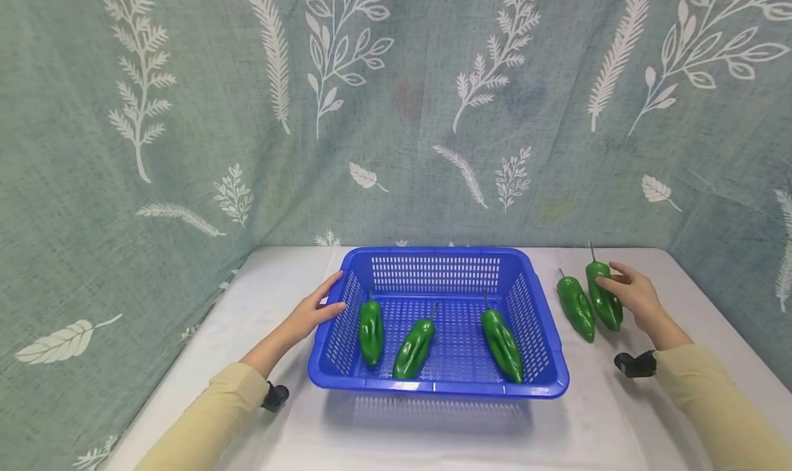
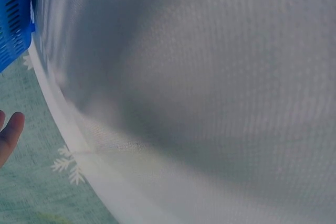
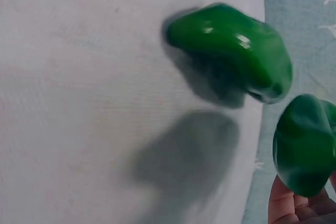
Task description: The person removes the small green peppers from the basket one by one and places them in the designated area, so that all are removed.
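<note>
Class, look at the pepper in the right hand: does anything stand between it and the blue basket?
Yes. Straight across from the held pepper in the right hand, a second pepper lies beside the blue basket; then comes the basket's raised right wall. Nothing visible covers the open top.

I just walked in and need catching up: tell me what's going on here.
A person's right grip holds a green pepper, to the right of a blue basket. Another pepper lies beside it on the white table. Three more peppers lie in the basket, spaced apart. The left grip is at the basket's left rim.
</note>
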Demonstrator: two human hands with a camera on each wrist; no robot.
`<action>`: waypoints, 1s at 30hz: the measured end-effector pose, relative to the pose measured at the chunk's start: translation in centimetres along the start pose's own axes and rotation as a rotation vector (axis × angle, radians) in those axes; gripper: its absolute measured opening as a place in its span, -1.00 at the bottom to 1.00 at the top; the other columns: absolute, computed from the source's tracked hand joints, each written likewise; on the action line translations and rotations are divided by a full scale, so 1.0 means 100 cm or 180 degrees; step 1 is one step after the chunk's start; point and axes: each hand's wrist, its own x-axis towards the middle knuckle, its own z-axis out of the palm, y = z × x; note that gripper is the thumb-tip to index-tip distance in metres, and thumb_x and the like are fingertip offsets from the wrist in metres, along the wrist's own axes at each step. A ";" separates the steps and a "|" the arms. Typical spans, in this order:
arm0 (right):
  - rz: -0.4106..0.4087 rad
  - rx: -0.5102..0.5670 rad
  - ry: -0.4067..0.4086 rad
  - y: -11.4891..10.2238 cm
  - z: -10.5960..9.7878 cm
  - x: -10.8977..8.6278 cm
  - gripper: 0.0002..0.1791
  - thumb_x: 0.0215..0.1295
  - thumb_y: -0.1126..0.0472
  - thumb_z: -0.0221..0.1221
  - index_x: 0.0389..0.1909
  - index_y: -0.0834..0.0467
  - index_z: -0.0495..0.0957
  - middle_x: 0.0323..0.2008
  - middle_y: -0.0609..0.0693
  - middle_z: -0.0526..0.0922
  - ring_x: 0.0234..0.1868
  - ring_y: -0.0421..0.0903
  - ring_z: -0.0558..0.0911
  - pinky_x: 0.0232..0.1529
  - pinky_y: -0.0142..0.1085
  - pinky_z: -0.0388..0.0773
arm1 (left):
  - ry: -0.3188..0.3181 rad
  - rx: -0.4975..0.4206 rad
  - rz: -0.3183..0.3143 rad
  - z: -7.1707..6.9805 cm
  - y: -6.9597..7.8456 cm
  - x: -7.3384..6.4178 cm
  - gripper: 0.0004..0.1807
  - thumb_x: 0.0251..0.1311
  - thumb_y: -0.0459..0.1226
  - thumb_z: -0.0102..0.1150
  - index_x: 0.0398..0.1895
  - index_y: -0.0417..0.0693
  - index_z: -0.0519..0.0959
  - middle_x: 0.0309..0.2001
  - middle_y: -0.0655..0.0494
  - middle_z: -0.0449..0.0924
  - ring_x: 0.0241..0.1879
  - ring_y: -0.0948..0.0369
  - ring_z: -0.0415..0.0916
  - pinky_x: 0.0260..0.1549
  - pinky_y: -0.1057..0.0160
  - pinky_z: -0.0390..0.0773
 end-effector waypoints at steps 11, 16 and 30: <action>0.0185 0.0029 -0.0039 -0.024 0.007 -0.023 -0.15 0.28 -0.13 -0.07 0.34 0.40 -0.06 0.23 0.52 0.09 0.21 0.40 0.20 0.15 0.16 0.24 | -0.0004 -0.0067 0.0017 0.000 -0.003 0.001 -0.27 0.26 -0.13 -0.01 0.44 0.09 -0.07 0.35 -0.29 0.06 0.19 -0.27 0.23 0.07 -0.12 0.37; 0.0282 0.0011 -0.0083 -0.019 0.010 -0.021 -0.19 0.30 -0.08 -0.07 0.34 0.40 -0.06 0.23 0.53 0.07 0.22 0.40 0.18 0.18 0.14 0.22 | -0.0011 -0.0068 0.0004 0.001 -0.001 0.001 -0.28 0.27 -0.16 -0.01 0.44 0.09 -0.06 0.35 -0.28 0.06 0.19 -0.27 0.23 0.09 -0.13 0.34; 0.0373 -0.0092 -0.0221 -0.012 0.012 -0.018 -0.18 0.30 -0.09 -0.08 0.34 0.41 -0.06 0.24 0.54 0.04 0.23 0.40 0.16 0.18 0.14 0.22 | -0.0051 -0.0088 0.0007 0.001 0.009 -0.003 -0.27 0.27 -0.17 -0.02 0.44 0.04 -0.10 0.34 -0.31 0.04 0.19 -0.27 0.23 0.08 -0.13 0.36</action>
